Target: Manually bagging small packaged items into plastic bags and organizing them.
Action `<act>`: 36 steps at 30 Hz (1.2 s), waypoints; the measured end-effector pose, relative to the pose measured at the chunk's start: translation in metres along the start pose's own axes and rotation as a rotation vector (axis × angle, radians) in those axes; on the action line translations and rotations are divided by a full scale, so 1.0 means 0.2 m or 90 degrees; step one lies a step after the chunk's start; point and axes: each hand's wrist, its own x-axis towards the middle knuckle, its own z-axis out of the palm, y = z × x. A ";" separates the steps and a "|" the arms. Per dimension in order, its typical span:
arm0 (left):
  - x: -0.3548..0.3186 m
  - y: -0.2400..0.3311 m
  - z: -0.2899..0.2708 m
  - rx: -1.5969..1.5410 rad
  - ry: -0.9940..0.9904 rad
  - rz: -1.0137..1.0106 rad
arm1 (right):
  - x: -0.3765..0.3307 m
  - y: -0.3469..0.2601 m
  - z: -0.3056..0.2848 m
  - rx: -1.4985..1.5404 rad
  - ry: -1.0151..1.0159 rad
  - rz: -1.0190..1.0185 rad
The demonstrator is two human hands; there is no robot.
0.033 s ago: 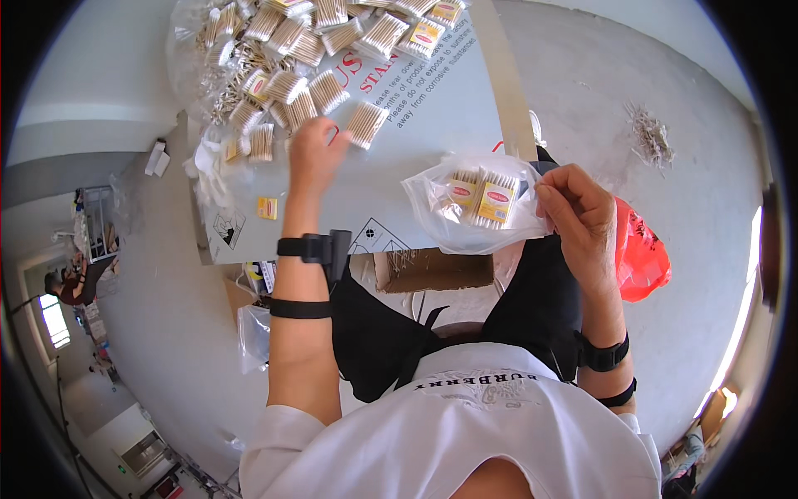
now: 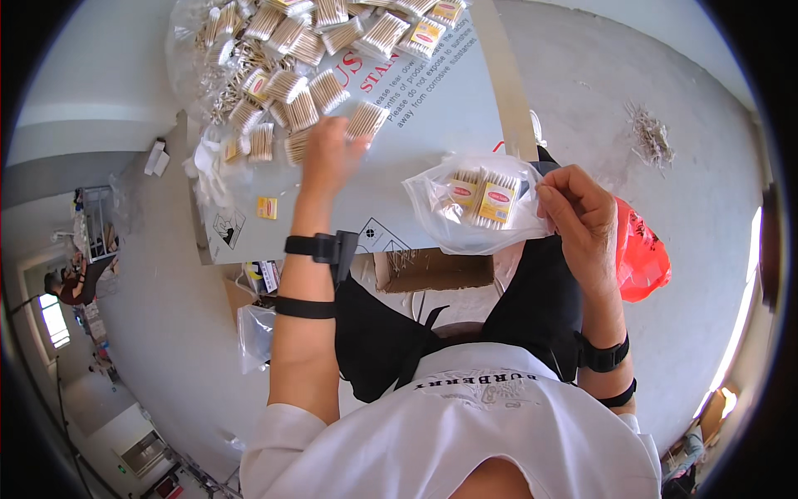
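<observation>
Nearest, on the right, a clear plastic bag (image 2: 478,208) is held up above the lap by the right hand (image 2: 582,218), its rim pinched between thumb and fingertips at the bag's right edge, so the bag hangs out to the left of the grip. Two packs of cotton swabs (image 2: 486,198) are seen inside it, pale sticks in rows with yellow and red labels, lying side by side. Farther away and to the left, the left hand (image 2: 328,154) is stretched out over a flat grey cardboard sheet (image 2: 432,100); its fingers are laid onto a swab bundle (image 2: 366,121) at the near edge of the heap, though whether they are closed round it cannot be told. At the far end, the heap of swab bundles (image 2: 283,58) is spread loosely across crumpled clear film.
</observation>
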 end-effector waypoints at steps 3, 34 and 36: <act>-0.03 0.13 0.17 0.187 0.051 -0.035 | 0.00 -0.01 0.01 0.008 0.004 0.005; -0.05 1.03 -0.39 0.013 -0.130 0.296 | -0.01 -0.05 0.01 -0.327 0.095 -0.245; -0.10 0.96 -0.45 -0.025 0.022 0.135 | -0.04 -0.13 0.01 -0.375 0.130 -0.287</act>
